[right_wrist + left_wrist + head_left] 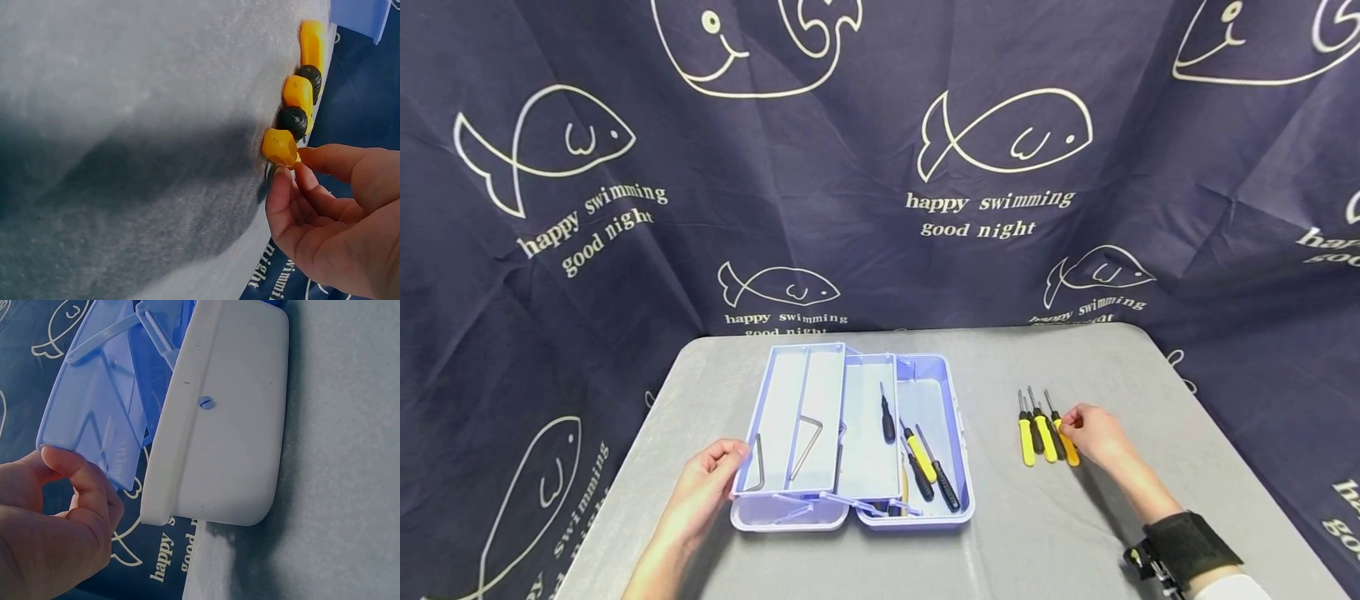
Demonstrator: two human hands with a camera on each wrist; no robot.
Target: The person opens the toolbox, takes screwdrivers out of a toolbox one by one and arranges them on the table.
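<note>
A lilac toolbox (966, 467) stands with its stepped trays folded out to the left. At the outer tray's (782, 383) near left corner, my left hand (700, 483) pinches the rim between thumb and curled fingers; the left wrist view shows this tray (94, 394) from below. Off to the right, several screwdrivers with yellow or black handles lie side by side. My right hand (1097, 433) pinches the rightmost one, a yellow-orange-handled screwdriver (1067, 447), whose handle end (279, 146) faces the right wrist camera. It lies against its black-handled neighbour (292, 120).
Two bent hex keys, one (760, 463) at the left and another (807, 448), lie in the outer tray. The inner tray holds a small black screwdriver (888, 423). Yellow and black screwdrivers (946, 487) lie in the box bottom. A grey cloth (1000, 550) covers the table.
</note>
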